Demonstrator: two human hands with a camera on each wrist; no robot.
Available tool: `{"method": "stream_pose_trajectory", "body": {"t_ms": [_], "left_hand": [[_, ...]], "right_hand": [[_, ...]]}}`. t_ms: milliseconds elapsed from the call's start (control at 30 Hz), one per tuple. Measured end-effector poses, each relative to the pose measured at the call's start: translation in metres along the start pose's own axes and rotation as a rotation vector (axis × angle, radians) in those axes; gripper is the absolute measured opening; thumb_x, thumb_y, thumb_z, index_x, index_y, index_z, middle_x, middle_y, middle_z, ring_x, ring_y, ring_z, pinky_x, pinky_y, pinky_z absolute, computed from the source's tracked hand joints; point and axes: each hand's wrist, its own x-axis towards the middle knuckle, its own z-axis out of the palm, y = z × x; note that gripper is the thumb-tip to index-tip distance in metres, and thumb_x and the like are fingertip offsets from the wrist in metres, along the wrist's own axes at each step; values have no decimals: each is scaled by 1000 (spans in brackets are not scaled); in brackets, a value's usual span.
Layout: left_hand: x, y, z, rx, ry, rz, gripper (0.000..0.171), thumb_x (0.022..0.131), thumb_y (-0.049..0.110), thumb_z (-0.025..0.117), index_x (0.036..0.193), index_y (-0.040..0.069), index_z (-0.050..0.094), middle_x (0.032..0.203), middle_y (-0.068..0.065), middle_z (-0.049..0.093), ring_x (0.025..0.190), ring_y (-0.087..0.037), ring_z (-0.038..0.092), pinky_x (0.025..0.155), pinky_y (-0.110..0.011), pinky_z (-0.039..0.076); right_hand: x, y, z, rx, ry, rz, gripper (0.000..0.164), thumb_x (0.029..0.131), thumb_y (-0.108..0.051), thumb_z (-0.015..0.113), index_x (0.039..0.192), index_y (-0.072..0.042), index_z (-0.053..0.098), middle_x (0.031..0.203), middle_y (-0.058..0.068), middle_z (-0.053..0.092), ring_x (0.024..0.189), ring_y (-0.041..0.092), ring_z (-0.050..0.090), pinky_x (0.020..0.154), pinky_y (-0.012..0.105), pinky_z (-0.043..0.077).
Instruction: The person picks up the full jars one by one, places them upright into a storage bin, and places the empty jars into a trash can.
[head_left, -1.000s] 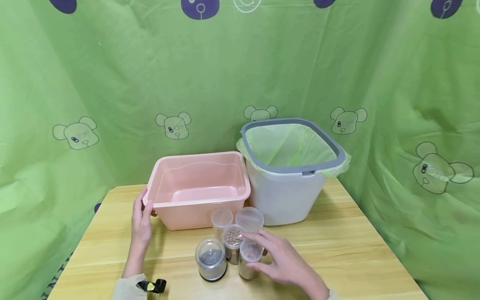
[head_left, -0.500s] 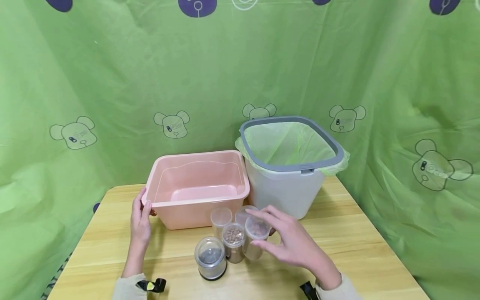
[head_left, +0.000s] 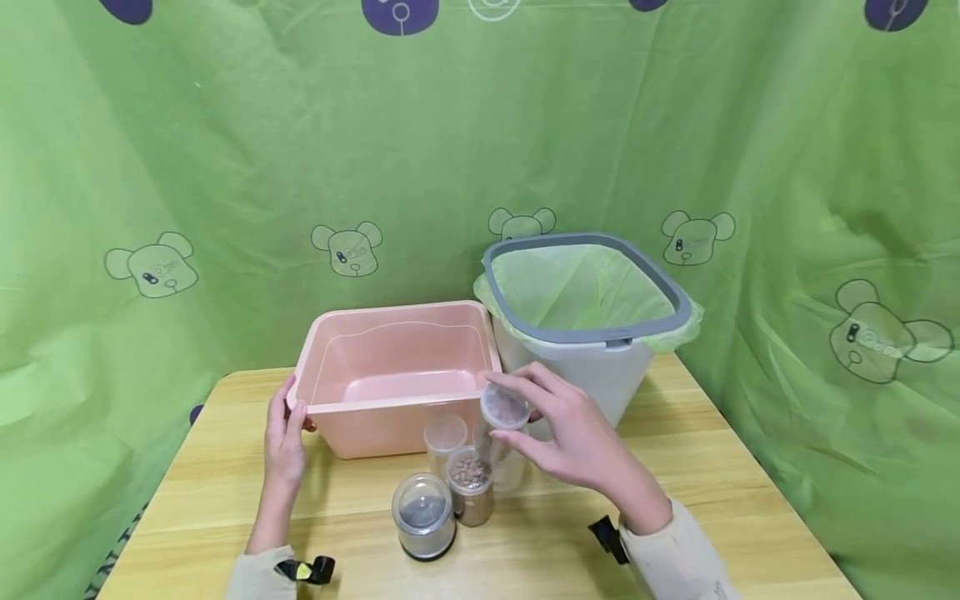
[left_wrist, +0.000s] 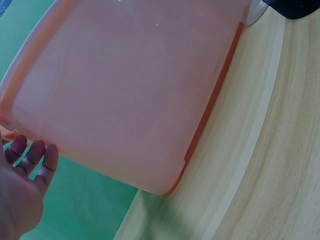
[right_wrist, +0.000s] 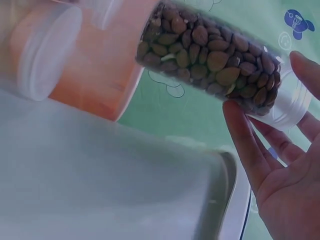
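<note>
My right hand [head_left: 566, 429] grips a clear jar of almonds [right_wrist: 210, 55] near its lid, between thumb and fingers. The jar is raised off the table, close to the right front corner of the pink basin [head_left: 397, 429]. My left hand [head_left: 283, 442] holds that basin by the rim at its left front corner; in the left wrist view its fingertips [left_wrist: 50, 155] curl at the edge. Below the raised jar stand a jar of small brown pieces [head_left: 470, 472], a slim clear lidded jar [head_left: 446, 433] and a short wide jar [head_left: 423, 518]. Another clear jar [head_left: 510, 472] is partly hidden behind my right hand.
A white bin [head_left: 636, 367] with a grey rim [head_left: 577, 336] and green liner bag [head_left: 592, 287] stands against the basin's right side. The wooden table [head_left: 720, 508] ends at a green curtain [head_left: 420, 167] at the back and sides.
My right hand has lifted the almond jar from the front of the group up and away from me, towards the basin. My left hand has stayed on the basin's rim.
</note>
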Motion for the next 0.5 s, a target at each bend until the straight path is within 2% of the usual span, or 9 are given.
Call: {"method": "stream_pose_trajectory", "body": {"t_ms": [233,367,500], "left_hand": [[0,0,-1,1,-2,-12,48,110,11,42,158,6,40,103,-4,52,79,-12,50,71,-18,49],[1,0,-1,3,-6,-27,48,111,12,41,159,8,39,103,-5,51,80,-12,50,72,-18,49],[0,-1,-1,3,-3,-32,48,111,12,41,159,8,39,102,-7,51,79,-12,50,71,-18,49]], "right_hand": [[27,-8,5,-30,-11,-15,62,86,-31,85,143,-20,62,115,0,64,88,8,61,71,24,57],[47,-13,12,-41,-16,-36,61,88,-29,83,143,-17,62,117,3,63,87,9,61,68,19,56],[68,-15,20,-55,-8,-62,59,89,-27,82,143,-14,62,118,4,62,86,12,61,69,21,55]]}}
